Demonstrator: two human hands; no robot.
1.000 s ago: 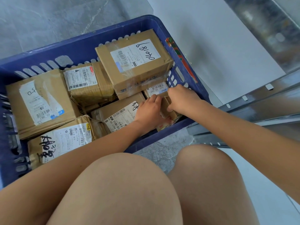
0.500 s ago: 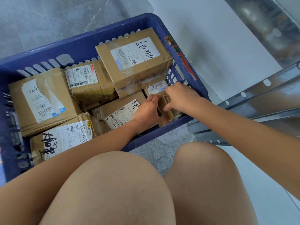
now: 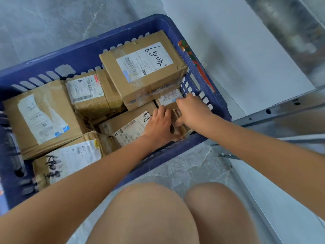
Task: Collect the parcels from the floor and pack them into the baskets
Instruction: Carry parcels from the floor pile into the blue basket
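Head view: a blue basket on the floor, nearly full of taped cardboard parcels. Both hands work a small parcel into the near right corner, beside the slotted wall and under a larger box. The left hand curls against its left side; the right hand grips its top and right edge. The parcel looks light and stiff, its tape slick; opposite edges offer the surest hold.
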